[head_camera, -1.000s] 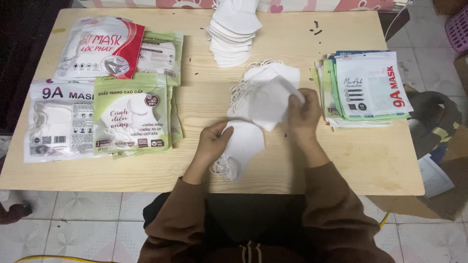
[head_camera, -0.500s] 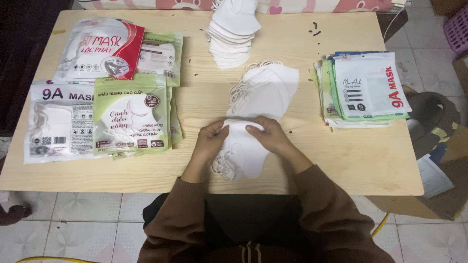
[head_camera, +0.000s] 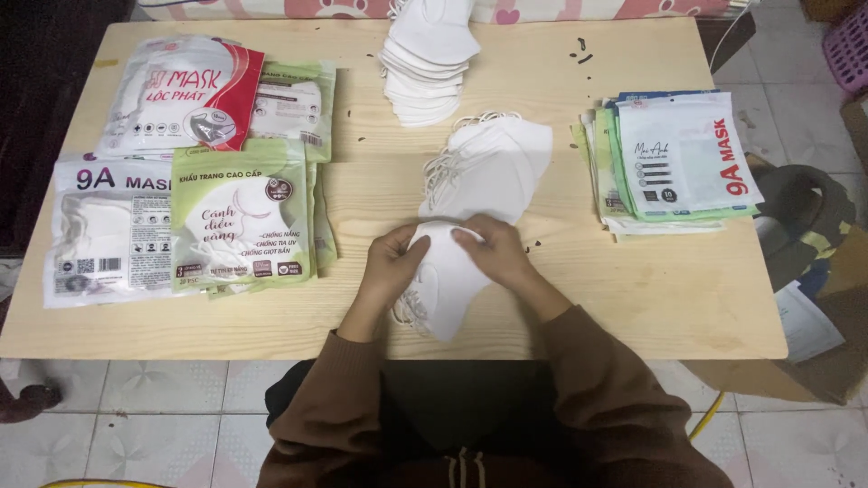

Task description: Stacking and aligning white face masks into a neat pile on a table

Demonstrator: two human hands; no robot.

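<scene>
Both hands rest on a small stack of folded white face masks (head_camera: 443, 289) lying on the wooden table (head_camera: 633, 298) near its front edge. My left hand (head_camera: 391, 264) grips the stack's left side. My right hand (head_camera: 493, 251) presses on its top right corner. Just beyond them lies a loose fanned pile of white masks (head_camera: 493, 167) with ear loops showing. A taller stack of white masks (head_camera: 425, 63) sits at the table's far middle.
Filled mask packets (head_camera: 194, 172), green, white and red, cover the table's left side. A pile of flat empty pouches (head_camera: 674, 163) lies at the right. A purple basket (head_camera: 850, 45) and a bag (head_camera: 805, 217) sit on the floor to the right.
My right hand came back from the loose pile carrying a mask and laid it on the near stack. Both hands now close in on that stack.
</scene>
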